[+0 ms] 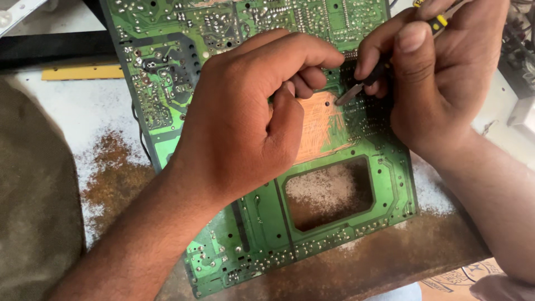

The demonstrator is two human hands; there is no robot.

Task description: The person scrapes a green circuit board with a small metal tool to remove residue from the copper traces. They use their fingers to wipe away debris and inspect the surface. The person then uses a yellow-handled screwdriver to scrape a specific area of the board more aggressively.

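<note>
A large green circuit board (pixel 334 223) lies solder side up on a rusty white table. My left hand (pixel 245 122) rests on the board's middle with its fingers curled, pressing it down and holding nothing. My right hand (pixel 440 72) grips a small screwdriver (pixel 356 89) with a black and yellow handle. Its metal tip touches the edge of a scraped bare-copper patch (pixel 317 125) on the board, just right of my left fingers.
The board has a rectangular cut-out (pixel 329 192) near its front, showing the rusty table (pixel 111 167) beneath. A yellow ruler (pixel 83 72) lies at the back left. Grey cloth (pixel 28 195) covers the left side. Other electronics parts (pixel 518 50) sit at the far right.
</note>
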